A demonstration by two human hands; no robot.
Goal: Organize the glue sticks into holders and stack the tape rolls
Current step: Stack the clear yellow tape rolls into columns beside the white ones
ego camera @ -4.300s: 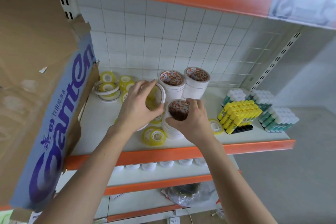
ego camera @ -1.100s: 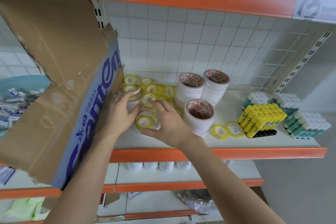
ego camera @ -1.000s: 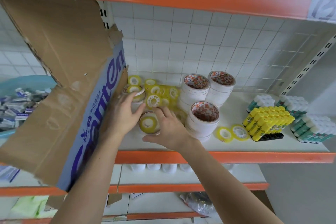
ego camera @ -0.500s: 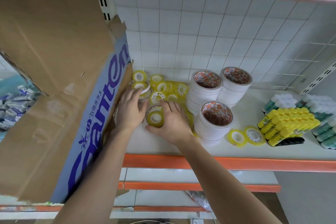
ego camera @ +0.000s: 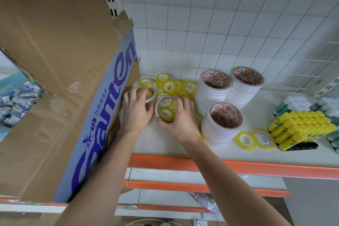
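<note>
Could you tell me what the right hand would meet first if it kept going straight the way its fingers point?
Probably the loose pile of small yellow tape rolls just beyond the right hand, though depth is unclear.

On the shelf (ego camera: 165, 145), the right hand (ego camera: 180, 119) cups a yellow tape stack (ego camera: 166, 109); the left hand (ego camera: 135, 110) seems to touch another roll (ego camera: 146, 93) beside the box (ego camera: 60, 79).

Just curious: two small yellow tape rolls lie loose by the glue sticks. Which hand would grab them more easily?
The right hand, probably. The loose rolls lie on its side of the shelf, while the left hand sits against the cardboard box.
</note>
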